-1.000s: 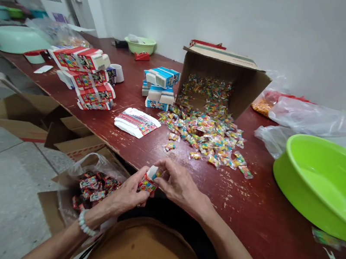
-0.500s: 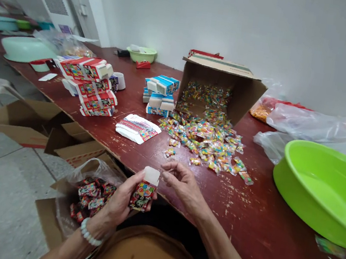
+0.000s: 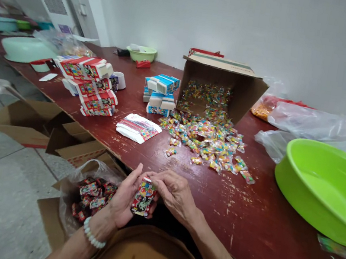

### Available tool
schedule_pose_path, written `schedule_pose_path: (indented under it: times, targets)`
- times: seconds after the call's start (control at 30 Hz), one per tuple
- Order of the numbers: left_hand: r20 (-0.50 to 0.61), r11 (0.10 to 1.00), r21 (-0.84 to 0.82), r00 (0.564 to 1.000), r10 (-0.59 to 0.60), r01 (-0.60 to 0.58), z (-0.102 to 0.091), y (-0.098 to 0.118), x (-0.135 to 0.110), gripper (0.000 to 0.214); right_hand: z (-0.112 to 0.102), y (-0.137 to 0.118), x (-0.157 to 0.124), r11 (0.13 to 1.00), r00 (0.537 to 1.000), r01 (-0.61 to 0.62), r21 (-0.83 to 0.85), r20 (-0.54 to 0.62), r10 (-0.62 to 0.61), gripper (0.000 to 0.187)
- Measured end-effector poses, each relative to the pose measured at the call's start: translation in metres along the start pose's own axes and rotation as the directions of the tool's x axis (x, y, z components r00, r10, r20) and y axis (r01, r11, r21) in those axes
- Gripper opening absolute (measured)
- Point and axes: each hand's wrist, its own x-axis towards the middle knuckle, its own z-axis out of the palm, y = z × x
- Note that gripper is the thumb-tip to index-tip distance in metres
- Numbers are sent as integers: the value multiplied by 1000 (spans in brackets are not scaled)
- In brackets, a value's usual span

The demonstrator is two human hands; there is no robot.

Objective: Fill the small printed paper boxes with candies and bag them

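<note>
My left hand point(image 3: 122, 200) supports a small red printed candy box point(image 3: 143, 199) from beneath and the side, its thumb raised. At the box's top end, the bent fingers of my right hand point(image 3: 178, 197) press on the flap, of which a thin white edge shows. Some right fingertips are hidden behind the box. On the table beyond my hands lies a heap of clear candy packets point(image 3: 210, 142). A fanned stack of flat, unfolded boxes point(image 3: 138, 128) lies left of the heap. Below my left forearm, a plastic bag point(image 3: 71, 201) contains several filled-looking red boxes point(image 3: 93, 195).
A carton point(image 3: 252, 94) on its side spills packets onto the red table point(image 3: 263, 222). Bundled red boxes point(image 3: 86, 67) and blue boxes point(image 3: 163, 85) stand at the back left. A green basin point(image 3: 318, 209) occupies the right. Open cartons point(image 3: 26, 123) sit on the floor.
The white top flap, upright before, is now folded down on the box. My right hand has moved left from beside the box onto its top end.
</note>
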Motion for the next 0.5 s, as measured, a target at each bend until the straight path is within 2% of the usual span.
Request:
schedule_pose_path:
  times: [0.1, 0.2, 0.27, 0.33, 0.4, 0.5]
  targets:
    - [-26, 996, 7, 996, 91, -91, 2, -3, 1, 47, 1, 1, 5, 988, 988, -154, 21, -26, 155, 15]
    - [-49, 992, 28, 991, 124, -123, 0, -8, 1, 53, 2, 2, 12, 938, 948, -318, 139, 62, 312, 19]
    - [-61, 992, 39, 990, 125, -123, -3, -9, 2, 55, 2, 2, 14, 909, 926, -376, 178, 107, 362, 21]
    - [-84, 994, 39, 990, 109, -106, -8, -9, 3, 52, 2, 1, 14, 939, 948, -315, 140, 89, 305, 19]
    - [-108, 996, 5, 990, 89, -89, -10, -7, 5, 40, 5, 1, 9, 980, 983, -178, 87, 54, 174, 16]
    - [-102, 993, -83, 992, 78, -87, -9, -4, 9, 27, 14, -1, 0, 984, 999, -51, 170, 13, 50, 13]
